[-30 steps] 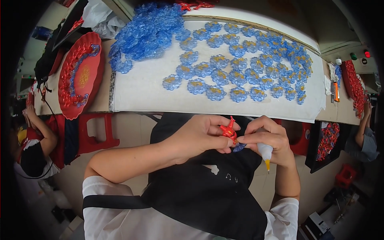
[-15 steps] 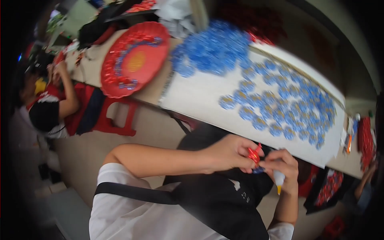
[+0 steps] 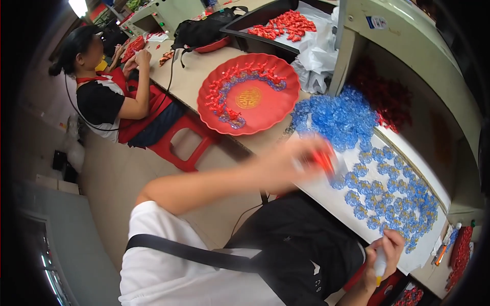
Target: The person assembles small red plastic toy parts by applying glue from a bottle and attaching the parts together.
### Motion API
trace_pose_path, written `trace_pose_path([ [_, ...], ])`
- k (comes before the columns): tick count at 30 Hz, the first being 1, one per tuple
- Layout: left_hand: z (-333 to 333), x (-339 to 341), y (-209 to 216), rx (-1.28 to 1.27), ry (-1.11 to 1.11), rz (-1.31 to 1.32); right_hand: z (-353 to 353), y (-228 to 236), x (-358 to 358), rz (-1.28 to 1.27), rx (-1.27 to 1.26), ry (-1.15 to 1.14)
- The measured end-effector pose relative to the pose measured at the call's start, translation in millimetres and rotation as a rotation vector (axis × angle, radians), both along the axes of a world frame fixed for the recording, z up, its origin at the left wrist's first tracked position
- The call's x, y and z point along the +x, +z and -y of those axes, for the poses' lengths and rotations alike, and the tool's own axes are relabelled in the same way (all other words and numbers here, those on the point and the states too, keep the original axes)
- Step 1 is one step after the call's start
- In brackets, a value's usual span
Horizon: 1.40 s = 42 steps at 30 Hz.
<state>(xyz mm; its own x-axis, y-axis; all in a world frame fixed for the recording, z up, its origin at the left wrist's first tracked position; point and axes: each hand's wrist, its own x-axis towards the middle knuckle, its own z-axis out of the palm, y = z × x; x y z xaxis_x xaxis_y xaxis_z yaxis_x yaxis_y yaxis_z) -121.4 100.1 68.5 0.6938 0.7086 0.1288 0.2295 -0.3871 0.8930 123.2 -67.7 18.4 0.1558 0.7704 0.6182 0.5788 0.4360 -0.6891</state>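
Observation:
My left hand, smeared by motion, is raised over the near left edge of the white-covered work surface. Its fingers are closed on a shiny red piece, too blurred to show its shape. My right hand is lower, by the front edge, wrapped around a small white squeeze bottle with a yellow tip pointing down. Rows of flower-like clear blue pieces with gold centres lie on the white sheet. Left of them is a scalloped red plate with red figures on blue bases around its inside.
A heap of clear blue pieces lies behind the rows. Red pieces fill the shelf space beyond. A black tray of red pieces stands at the back. A co-worker sits at the left, near a red stool.
My left hand has left my right and swung up and outward with the red piece. My right hand has moved right and down, keeping the bottle. The view has turned toward the left.

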Motion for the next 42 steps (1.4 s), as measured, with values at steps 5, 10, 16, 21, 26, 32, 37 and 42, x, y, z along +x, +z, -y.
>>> trace_pose_path([
  [5,-118,-108,20,0.593,0.401,-0.51,30,-7,25,0.05,-0.123,-0.083],
  [10,-150,-133,-6,0.666,0.291,-1.059,42,-11,28,0.045,-0.201,-0.159],
  [16,-163,-131,-26,0.68,0.319,-1.223,51,-17,34,0.026,-0.179,-0.235],
  [21,-164,-138,-8,0.647,0.253,-0.926,58,-23,36,-0.1,-0.167,-0.276],
  [26,-103,-47,49,1.113,0.231,-0.832,54,-24,35,-0.137,-0.16,-0.24],
  [32,-82,148,10,1.207,-0.207,-0.349,72,-20,41,-0.152,-0.132,-0.288],
  [37,-160,268,-64,0.841,-0.043,-0.361,93,-21,44,-0.151,-0.156,-0.333],
  [42,-201,335,-105,1.433,0.111,-0.642,117,-31,55,-0.212,-0.178,-0.432],
])
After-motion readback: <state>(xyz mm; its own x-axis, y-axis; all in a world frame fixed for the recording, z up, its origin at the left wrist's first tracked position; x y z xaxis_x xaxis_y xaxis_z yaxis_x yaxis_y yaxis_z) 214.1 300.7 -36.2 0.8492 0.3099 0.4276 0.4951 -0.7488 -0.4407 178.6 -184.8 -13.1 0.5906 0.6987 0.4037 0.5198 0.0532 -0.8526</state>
